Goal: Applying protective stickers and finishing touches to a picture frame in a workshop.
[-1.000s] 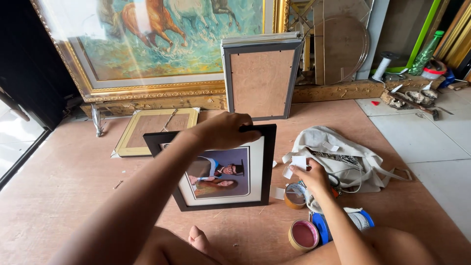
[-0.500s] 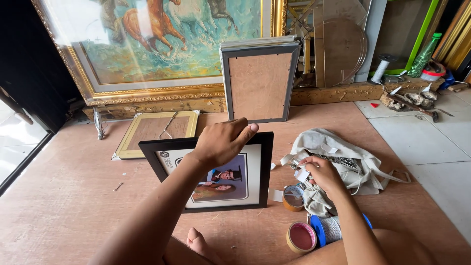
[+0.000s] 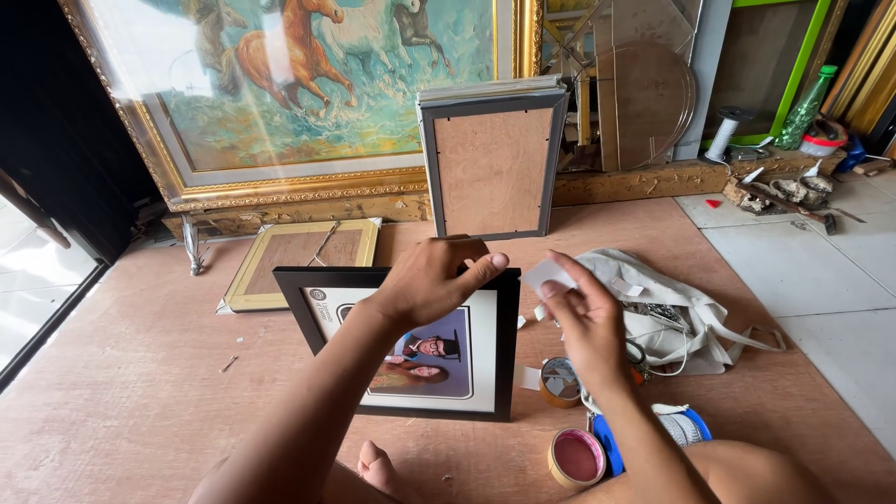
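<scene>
The black picture frame point(image 3: 411, 341) is gripped at its top edge by the left hand point(image 3: 434, 280), fingers curled over the rim and thumb pressed along it, and is tilted up off the wooden floor point(image 3: 121, 411). A small white scrap point(image 3: 546, 277) is pinched between thumb and fingertips of the right hand point(image 3: 583, 327), just right of the frame's top corner. Below that hand a roll of brown tape point(image 3: 560, 381) is seen, with a pink-cored roll point(image 3: 577, 457) nearer the knee; a white cloth bag point(image 3: 672, 313) lies to its right. The frame could slip and drop flat, since only one edge is held; the scrap could be placed crooked or fall among the rolls
</scene>
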